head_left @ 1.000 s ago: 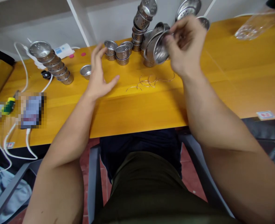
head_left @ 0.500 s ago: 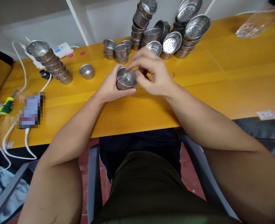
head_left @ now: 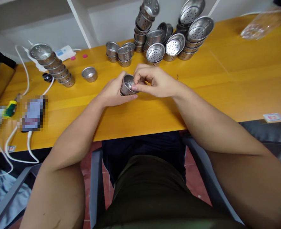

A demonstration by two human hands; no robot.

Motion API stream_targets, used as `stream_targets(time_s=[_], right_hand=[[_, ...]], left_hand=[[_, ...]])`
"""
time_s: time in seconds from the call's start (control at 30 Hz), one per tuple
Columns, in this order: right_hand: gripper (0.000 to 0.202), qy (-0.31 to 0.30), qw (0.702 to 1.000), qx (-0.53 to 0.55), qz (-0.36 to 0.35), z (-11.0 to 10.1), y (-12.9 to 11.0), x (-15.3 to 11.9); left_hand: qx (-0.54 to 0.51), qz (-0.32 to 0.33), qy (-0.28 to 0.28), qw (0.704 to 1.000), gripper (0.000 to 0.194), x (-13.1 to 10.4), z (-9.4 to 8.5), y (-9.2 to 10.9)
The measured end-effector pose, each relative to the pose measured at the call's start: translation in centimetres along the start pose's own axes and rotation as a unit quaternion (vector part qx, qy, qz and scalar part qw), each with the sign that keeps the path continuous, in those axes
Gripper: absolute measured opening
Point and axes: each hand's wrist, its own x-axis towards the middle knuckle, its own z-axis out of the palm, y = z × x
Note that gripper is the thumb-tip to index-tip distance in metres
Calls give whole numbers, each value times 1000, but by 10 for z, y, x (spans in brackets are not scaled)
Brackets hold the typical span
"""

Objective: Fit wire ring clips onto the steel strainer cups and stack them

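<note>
A small perforated metal cup point(head_left: 128, 85) is tilted just above the desk, its mouth facing up and toward me. My left hand point(head_left: 113, 90) wraps round it from the left, thumb along the near side. At the cup's right rim my right hand point(head_left: 152, 81) is closed in a pinch, the thumb tip over the opening. Whatever lies between those fingers is hidden. A single metal cup point(head_left: 89, 74) stands on the desk to the left. Behind my hands are more perforated cups, among them a short pair point(head_left: 124, 56) and a wider cup point(head_left: 155, 52).
Tall stacks of cups point(head_left: 142, 25) and wider cups point(head_left: 194, 35) rise at the back. A leaning stack point(head_left: 57, 68) stands left, near a phone point(head_left: 33, 114), a yellow-green tool point(head_left: 11, 108) and white cables. A clear bottle point(head_left: 259, 27) lies back right on the desk point(head_left: 238, 89).
My right hand has come down, its thumb now over the cup's opening and hiding the right part. The cup has tilted and shifted slightly right in my left hand.
</note>
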Motion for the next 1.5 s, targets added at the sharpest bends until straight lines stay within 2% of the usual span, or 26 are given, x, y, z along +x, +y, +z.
stream_targets(time_s=[0.1,0.2,0.27,0.33,0.37,0.43,0.53,0.6,0.87,1.0,1.1,1.2,1.33,1.43,1.5], right_hand=[[71,59,996,48,39,7,5,7],[80,131,971,170,104,9,9,13],[84,149,947,250,137,2,10,14],[83,160,934,278,155,-10,12,11],[83,162,940,258,156,-17,15,8],[79,150,965,149,153,-31,25,1],[69,62,983,-63,158,-41,41,-10],[66,20,981,-120,154,-37,47,-15],[66,6,997,-37,73,12,28,-6],[58,97,989,-66,88,8,29,-5],[47,136,975,-119,128,-2,42,-6],[37,120,965,-162,166,-4,61,-4],[25,67,968,-174,166,6,75,4],[26,21,976,-153,153,11,68,8],[34,21,978,-139,152,10,55,9]], left_hand=[[-5,1,3,1000,89,1,2,0],[-22,-2,6,1000,97,2,5,3],[-38,-4,13,999,103,3,5,4],[-49,-9,16,999,106,4,3,1],[-52,-14,18,998,106,4,2,-3],[-50,-30,30,998,104,4,-2,-15],[-34,-56,71,995,103,3,-7,-35],[-22,-66,94,993,104,3,-8,-42],[9,-70,77,995,105,3,1,-30],[3,-60,69,996,128,0,3,-45],[-15,-50,95,994,125,0,0,-61],[-22,-27,124,992,112,3,-3,-63],[-10,-2,122,992,103,9,-6,-42],[-4,-12,111,994,99,10,-7,-29],[-3,-20,112,993,100,9,-8,-26]])
